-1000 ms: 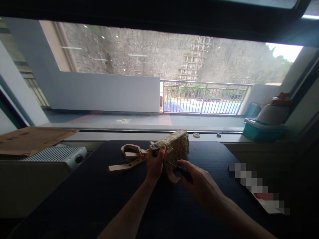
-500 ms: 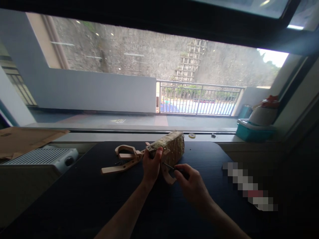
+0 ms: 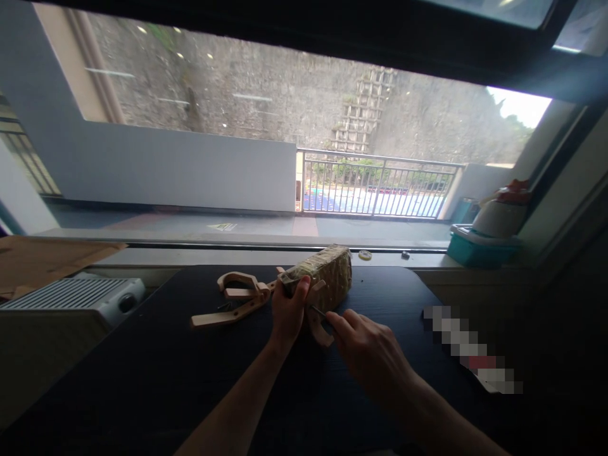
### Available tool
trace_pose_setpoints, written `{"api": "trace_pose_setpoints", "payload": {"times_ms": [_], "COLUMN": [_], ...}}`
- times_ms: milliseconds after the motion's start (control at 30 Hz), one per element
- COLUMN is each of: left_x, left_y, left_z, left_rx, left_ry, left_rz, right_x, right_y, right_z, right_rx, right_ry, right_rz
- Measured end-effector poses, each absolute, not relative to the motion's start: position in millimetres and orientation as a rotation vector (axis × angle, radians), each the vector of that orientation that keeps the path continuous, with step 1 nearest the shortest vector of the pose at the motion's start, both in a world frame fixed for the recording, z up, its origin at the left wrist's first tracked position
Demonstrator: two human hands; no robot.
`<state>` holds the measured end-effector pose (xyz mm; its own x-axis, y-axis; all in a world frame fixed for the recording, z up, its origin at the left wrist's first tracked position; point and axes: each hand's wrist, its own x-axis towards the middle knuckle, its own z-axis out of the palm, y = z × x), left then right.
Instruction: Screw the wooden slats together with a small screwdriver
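Right in the middle of it all, the wrapped block (image 3: pixel 335 269) sits tilted over the dark counter (image 3: pixel 156 367), and my left hand (image 3: pixel 286 315) has its fingers clamped on the near left end, thumb up by the top edge! Against the block's near side stands a curved wooden hook (image 3: pixel 324 337); how much of it my left fingers also hold, I can't tell. In from the block's right comes my right hand (image 3: pixel 365 339), fingers curled tight round a thin tool (image 3: pixel 317 311), handle buried in my grip, shaft running to the hook's face! Left of the block lie a looped wooden piece (image 3: pixel 235 277) and a long wooden strip (image 3: pixel 216 318). Behind the block, slightly right, there's a tape roll (image 3: pixel 365 255) on the sill (image 3: pixel 422 261), and well off to the block's right, a teal box (image 3: pixel 479 248)!
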<state>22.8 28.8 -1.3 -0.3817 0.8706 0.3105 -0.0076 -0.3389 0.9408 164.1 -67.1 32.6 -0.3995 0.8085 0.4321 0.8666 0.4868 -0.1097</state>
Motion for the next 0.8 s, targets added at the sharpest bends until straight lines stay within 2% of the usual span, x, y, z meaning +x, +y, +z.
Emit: {"api": "trace_pose_setpoints", "payload": {"times_ms": [67,267,433,533,700,800], "left_x": [22.9,23.8,21.8,20.7,20.5,20.4], "left_y": [29.9,28.4,26.3,26.6,28.2,28.7], "left_z": [-2.3,-1.9,2.3,4.0,2.6,1.4], "left_rx": [1.193,1.212,1.252,1.257,1.269,1.268], "left_ry": [1.255,1.254,1.228,1.220,1.213,1.214], "left_rz": [1.789,1.772,1.761,1.762,1.747,1.745], "right_x": [162.0,159.4,165.9,173.1,175.4,173.7], "right_y": [-64.3,-56.1,-57.6,-60.6,-65.4,-64.3], "right_z": [28.0,20.8,17.6,28.1,50.3,51.8], "right_rx": [-1.369,-1.393,-1.425,-1.437,-1.394,-1.363], "right_ry": [-2.190,-1.561,-1.469,-1.736,-2.308,-2.442], "right_rz": [-0.067,0.690,0.855,0.699,-0.055,-0.316]}}
